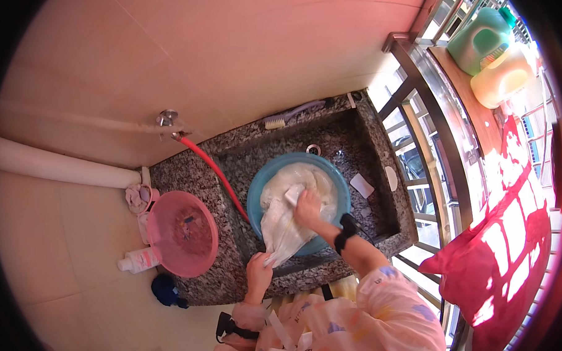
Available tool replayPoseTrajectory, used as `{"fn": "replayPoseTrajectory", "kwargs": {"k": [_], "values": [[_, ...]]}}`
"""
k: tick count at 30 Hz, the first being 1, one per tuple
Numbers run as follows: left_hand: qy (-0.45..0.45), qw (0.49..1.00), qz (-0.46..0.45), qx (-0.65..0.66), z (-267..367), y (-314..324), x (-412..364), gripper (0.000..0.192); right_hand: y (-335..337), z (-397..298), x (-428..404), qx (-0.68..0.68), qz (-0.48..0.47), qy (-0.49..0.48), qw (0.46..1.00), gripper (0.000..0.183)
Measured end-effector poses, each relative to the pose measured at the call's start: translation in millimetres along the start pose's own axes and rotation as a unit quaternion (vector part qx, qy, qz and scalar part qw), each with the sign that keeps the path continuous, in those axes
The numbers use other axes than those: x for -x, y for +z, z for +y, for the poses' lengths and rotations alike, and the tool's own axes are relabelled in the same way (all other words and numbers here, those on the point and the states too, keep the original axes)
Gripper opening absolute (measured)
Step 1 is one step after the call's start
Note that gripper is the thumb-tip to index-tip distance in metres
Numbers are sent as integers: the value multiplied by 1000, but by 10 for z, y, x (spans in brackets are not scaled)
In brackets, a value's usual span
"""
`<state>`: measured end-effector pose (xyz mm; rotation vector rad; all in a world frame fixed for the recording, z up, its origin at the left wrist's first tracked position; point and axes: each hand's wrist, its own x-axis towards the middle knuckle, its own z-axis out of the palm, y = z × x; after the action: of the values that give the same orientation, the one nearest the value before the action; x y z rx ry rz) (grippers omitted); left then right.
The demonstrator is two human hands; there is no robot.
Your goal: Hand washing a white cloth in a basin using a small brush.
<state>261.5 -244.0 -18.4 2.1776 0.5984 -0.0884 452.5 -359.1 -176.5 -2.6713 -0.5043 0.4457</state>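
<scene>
A blue plastic basin [253, 195] stands in a speckled stone sink [379, 186]. Wet white cloth [283, 226] fills much of it, and one end stretches over the near rim. At that end my left hand [259, 271] grips the cloth's edge. My right hand [307, 208] holds a white block [293, 193], which looks like a bar of soap, against the cloth inside the basin. Under the cloth, the basin's bottom is hidden.
A red hose [211, 164] runs from the wall tap [168, 119] into the sink. A scrub brush [275, 123] lies on the back ledge. Right of the basin is a white rectangular piece [362, 185]. A pink basin [209, 233] and a white bottle [137, 261] stand left.
</scene>
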Motion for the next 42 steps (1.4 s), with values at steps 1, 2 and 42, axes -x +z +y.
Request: {"fn": "replayPoseTrajectory", "kwargs": {"k": [1, 2, 42], "values": [[-2, 1000, 10, -17, -161, 33, 4, 22, -125, -277, 129, -135, -123, 44, 982, 64], [13, 1000, 5, -26, -185, 136, -74, 22, 22, -321, 381, -158, -131, 26, 978, 66], [41, 996, 18, -81, 88, -20, -249, 22, 68, 130, 79, -118, 14, 39, 992, 54]]}}
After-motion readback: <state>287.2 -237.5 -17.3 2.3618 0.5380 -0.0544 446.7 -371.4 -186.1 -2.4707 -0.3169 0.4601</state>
